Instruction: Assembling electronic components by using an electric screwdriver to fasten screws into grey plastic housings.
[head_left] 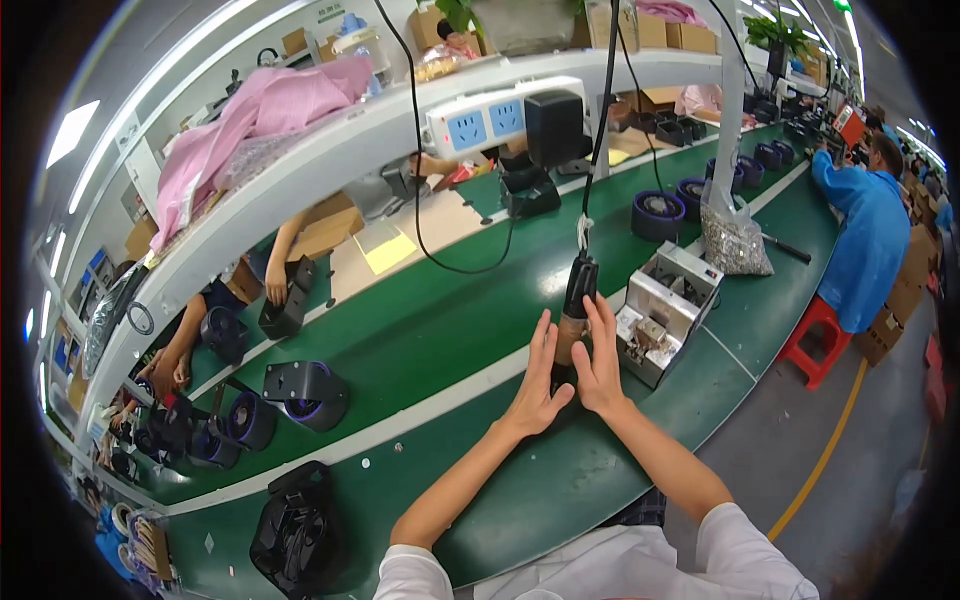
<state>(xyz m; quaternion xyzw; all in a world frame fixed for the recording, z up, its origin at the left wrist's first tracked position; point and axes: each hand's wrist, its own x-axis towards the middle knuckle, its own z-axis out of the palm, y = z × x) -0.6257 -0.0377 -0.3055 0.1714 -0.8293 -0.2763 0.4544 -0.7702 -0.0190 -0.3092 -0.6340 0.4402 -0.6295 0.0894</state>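
Observation:
An electric screwdriver, black on top with a brownish lower body, hangs upright from a cord over the green bench. My left hand is on its left side, open, with the fingers stretched out and pointing away from me. On the other side my right hand is also open, its fingers straight and its palm turned inward. Neither hand wraps round the tool; whether the palms touch it I cannot tell. Just right of my right hand stands a silver metal screw feeder. The screwdriver's lower tip is partly hidden between my hands.
A black plastic housing lies at the near left. Black fan units with purple rings stand along the green belt. A bag of screws sits beyond the feeder. Across the belt, other people's hands handle black parts. A power strip hangs overhead.

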